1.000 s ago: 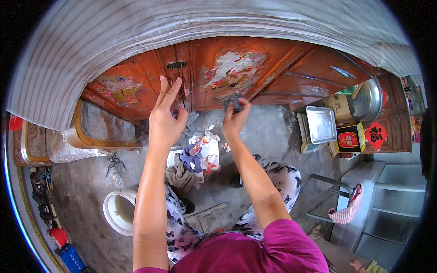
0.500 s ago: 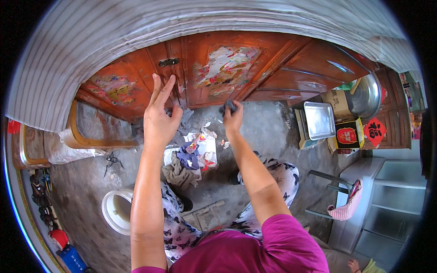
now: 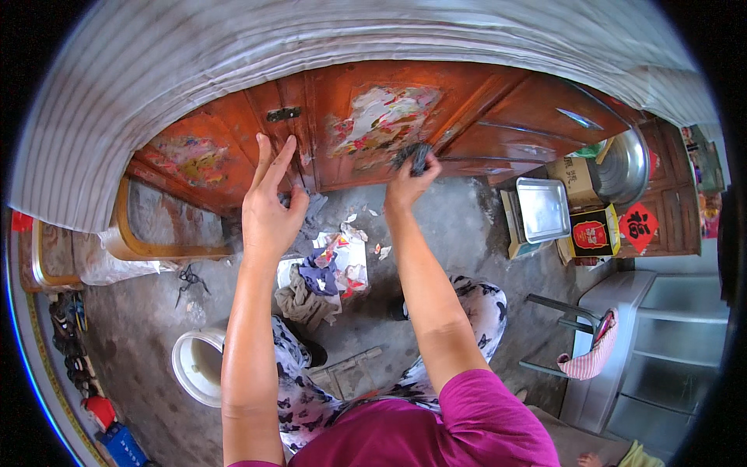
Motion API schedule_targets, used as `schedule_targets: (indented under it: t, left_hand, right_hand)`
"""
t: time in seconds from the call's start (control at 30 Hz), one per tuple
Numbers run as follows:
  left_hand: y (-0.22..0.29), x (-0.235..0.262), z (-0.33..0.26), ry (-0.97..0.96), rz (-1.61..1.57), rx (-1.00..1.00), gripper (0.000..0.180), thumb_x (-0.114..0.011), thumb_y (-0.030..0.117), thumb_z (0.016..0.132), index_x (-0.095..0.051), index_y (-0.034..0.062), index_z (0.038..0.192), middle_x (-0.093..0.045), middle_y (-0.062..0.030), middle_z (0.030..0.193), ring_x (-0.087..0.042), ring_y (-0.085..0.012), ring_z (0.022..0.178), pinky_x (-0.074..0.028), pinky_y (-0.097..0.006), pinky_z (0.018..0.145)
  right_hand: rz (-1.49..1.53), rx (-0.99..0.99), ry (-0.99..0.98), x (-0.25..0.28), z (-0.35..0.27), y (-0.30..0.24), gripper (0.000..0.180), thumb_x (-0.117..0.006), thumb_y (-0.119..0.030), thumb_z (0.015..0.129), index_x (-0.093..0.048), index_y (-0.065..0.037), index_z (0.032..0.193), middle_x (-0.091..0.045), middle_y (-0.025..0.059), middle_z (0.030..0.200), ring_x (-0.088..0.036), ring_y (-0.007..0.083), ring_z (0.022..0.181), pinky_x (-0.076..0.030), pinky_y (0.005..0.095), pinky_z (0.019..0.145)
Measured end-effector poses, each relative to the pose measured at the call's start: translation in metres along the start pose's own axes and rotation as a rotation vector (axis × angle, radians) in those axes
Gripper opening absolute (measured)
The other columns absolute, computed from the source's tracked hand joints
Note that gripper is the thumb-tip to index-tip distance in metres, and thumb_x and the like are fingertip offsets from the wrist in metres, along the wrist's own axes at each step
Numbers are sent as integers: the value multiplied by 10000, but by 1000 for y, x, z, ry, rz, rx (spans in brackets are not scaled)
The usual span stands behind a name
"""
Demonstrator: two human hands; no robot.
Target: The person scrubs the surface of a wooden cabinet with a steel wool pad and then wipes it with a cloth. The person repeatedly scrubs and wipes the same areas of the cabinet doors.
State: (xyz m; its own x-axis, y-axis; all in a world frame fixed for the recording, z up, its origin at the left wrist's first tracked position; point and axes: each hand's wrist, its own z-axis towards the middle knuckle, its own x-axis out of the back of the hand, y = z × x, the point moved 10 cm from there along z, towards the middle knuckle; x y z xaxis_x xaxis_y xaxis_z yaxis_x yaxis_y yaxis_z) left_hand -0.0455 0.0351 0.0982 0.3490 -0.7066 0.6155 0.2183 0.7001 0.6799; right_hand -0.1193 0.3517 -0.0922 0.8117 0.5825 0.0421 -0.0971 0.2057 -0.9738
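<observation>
In front of me stands a reddish-brown wooden cabinet (image 3: 311, 86) whose door panels carry patches of torn, peeling paper (image 3: 381, 117). My left hand (image 3: 268, 210) has its fingers spread, their tips at the cabinet front below a small dark metal latch (image 3: 283, 114). Bunched in my right hand (image 3: 412, 185) is a dark grey wad of steel wool (image 3: 414, 159), held at the lower part of the door panel under the peeling patch. Some of the right fingers are hidden behind the wad.
Rags (image 3: 307, 300) and paper scraps lie on the concrete floor between my feet. A white bucket (image 3: 198, 366) stands left, near black scissors (image 3: 191, 284). To the right are a metal tray (image 3: 542, 208), boxes and a folding chair (image 3: 564, 319). A striped cloth (image 3: 373, 31) covers the cabinet top.
My right hand has moved up and slightly right with the steel wool, from the cabinet's bottom edge onto the door panel. The left hand has barely shifted.
</observation>
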Motion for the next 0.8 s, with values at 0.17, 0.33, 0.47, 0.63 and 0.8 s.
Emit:
schedule_targets:
  t: [0.17,0.33,0.47,0.63,0.8]
  left_hand:
    - [-1,-1,1,-26,-46,22,709,-656,19,840,-581,210,1519,-379,-238,1654,-548,-412,1382,-568,-417,974]
    - [-2,3,-3,-28,-2,29,707,-658,23,842,-579,207,1520,-370,-253,1653,-517,-425,1406,-545,-432,1030]
    - [6,-4,2,-15,-17,-12,706,-659,24,843,-579,204,1520,-363,-260,1654,-494,-435,1422,-533,-433,1056]
    - [5,-5,3,-36,-32,35,712,-655,18,845,-574,208,1526,-358,-248,1664,-490,-424,1435,-528,-433,1063]
    - [-4,1,-2,-46,-57,72,716,-645,-6,852,-570,210,1530,-353,-225,1677,-468,-404,1463,-525,-426,1064]
  right_hand:
    - [38,-163,-103,28,16,53,386,-706,-88,965,-503,-10,1284,-585,122,1244,-570,248,1141,-481,385,1025]
    - [251,338,-44,29,59,-133,396,-723,-96,965,-530,22,1290,-578,169,1238,-575,293,1155,-437,416,1053]
    - [-8,533,48,30,52,-125,297,-713,-74,951,-572,20,1196,-612,203,1164,-596,367,1123,-456,450,1020]
    - [-319,105,-193,36,23,-7,335,-760,-23,874,-598,-26,1168,-621,204,1194,-599,405,1141,-463,479,1021]
    - [69,446,-38,35,52,-136,304,-732,10,894,-595,-14,1164,-636,158,1131,-603,340,1111,-461,420,1016]
